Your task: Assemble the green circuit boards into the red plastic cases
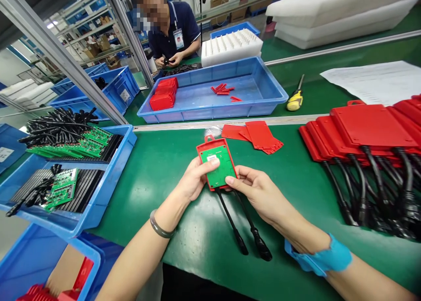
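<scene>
A green circuit board point(221, 164) sits in a red plastic case point(200, 148) with a loop at its top. Two black cables point(234, 231) run from its lower end towards me over the green table. My left hand point(194, 178) is closed on the case's left side, its thumb pressing on the board. From the right, my right hand point(255, 187) grips the lower corner, thumb on the board's edge. Just beyond the case lie several flat red panels point(263, 135) and a crumpled clear plastic bag point(213, 132).
Stacked red cases with cables point(371, 123) lie at right. A blue bin point(125, 147) at left holds boards with cables. Beyond the rail are a blue tray point(204, 110) with red parts, a yellow screwdriver point(295, 100) and paper point(378, 79). A person point(182, 27) works opposite.
</scene>
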Action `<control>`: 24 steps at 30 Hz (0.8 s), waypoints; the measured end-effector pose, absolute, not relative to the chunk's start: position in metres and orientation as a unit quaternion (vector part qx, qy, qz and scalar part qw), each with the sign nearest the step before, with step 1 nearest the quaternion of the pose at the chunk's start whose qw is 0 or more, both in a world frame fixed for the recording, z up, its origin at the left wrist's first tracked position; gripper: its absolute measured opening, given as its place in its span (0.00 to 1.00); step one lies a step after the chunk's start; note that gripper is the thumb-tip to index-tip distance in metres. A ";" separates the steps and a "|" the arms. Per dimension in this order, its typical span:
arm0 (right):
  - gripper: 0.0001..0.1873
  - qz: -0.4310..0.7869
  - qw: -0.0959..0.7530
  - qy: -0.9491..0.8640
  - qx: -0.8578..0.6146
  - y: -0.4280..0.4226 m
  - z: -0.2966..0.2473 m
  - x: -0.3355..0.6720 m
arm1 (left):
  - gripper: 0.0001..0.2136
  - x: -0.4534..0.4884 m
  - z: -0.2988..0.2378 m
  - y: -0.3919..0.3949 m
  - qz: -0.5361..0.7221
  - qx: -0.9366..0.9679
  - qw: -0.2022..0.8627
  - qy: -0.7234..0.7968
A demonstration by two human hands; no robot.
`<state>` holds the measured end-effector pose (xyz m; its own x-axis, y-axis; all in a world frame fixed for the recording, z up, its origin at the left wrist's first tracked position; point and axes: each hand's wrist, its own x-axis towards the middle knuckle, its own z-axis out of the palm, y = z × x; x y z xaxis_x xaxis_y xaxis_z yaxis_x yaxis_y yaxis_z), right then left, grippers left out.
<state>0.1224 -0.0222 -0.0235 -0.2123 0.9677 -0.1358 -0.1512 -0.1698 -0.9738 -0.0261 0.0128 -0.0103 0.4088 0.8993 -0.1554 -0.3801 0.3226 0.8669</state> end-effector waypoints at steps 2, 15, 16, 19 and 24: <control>0.15 0.597 0.464 -0.470 -0.456 -0.019 -0.026 0.127 | 0.14 -0.027 -0.014 0.015 0.413 0.427 0.716 0.367; 0.19 0.533 0.488 -0.562 -0.402 -0.016 -0.028 0.134 | 0.13 -0.034 -0.011 0.015 0.450 0.406 0.692 0.392; 0.18 0.524 0.495 -0.564 -0.402 -0.016 -0.030 0.134 | 0.13 -0.034 -0.011 0.014 0.449 0.405 0.694 0.392; 0.18 0.532 0.498 -0.556 -0.401 -0.014 -0.034 0.133 | 0.13 -0.032 -0.011 0.015 0.469 0.411 0.678 0.389; 0.14 0.519 0.446 -0.542 -0.488 -0.014 -0.032 0.133 | 0.13 -0.027 -0.015 0.015 0.519 0.422 0.636 0.384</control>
<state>0.1325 -0.0141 -0.0315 -0.1257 0.9918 -0.0230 0.0652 -0.0149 -0.9978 -0.0268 0.0150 -0.0145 0.1657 0.9849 -0.0508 -0.3368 0.1049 0.9357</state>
